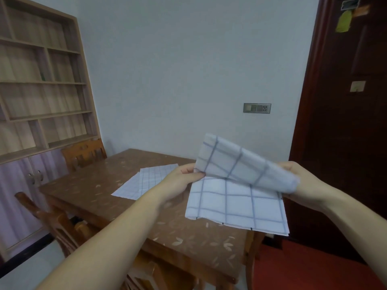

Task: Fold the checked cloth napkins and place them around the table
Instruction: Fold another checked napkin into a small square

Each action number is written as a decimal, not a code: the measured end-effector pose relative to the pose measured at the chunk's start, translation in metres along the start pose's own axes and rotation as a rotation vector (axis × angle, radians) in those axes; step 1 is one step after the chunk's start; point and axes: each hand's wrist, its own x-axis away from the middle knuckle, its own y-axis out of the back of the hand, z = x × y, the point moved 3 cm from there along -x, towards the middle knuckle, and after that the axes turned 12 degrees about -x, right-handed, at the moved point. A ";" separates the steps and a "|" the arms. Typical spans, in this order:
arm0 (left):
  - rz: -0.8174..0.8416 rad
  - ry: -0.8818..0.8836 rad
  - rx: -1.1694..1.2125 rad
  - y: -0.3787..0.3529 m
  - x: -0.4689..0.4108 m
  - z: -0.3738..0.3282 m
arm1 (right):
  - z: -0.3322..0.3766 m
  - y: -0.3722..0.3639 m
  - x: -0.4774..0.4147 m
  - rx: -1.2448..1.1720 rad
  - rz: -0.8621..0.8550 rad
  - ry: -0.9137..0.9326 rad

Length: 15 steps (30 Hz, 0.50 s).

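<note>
A white napkin with blue checks (pixel 236 197) hangs in the air above the right end of the brown table (pixel 88 191). My left hand (pixel 180 178) pinches its left edge and my right hand (pixel 303 181) grips its right edge. The upper half of the cloth is bent over towards me, and the lower half hangs down flat. Two more checked napkins (pixel 144 183) lie spread flat and overlapping on the middle of the table, beyond my left hand.
Wooden chairs stand at the table's far left end (pixel 83 153) and near left side (pixel 52 218). A tall shelf unit (pixel 41 80) fills the left wall. A dark door (pixel 345 122) is at the right, with a wall socket (pixel 257 108) beside it.
</note>
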 end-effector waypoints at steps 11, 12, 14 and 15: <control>-0.204 0.195 0.014 -0.005 0.000 -0.001 | 0.007 -0.010 0.009 0.110 0.073 -0.058; -0.237 0.158 -0.093 -0.006 -0.001 -0.002 | 0.005 -0.010 0.009 0.110 0.072 -0.066; -0.310 0.029 -0.275 -0.008 -0.001 -0.007 | 0.000 -0.012 0.008 0.148 0.083 -0.069; -0.321 -0.021 -0.326 -0.009 0.000 -0.010 | -0.001 -0.011 0.008 0.190 0.088 -0.050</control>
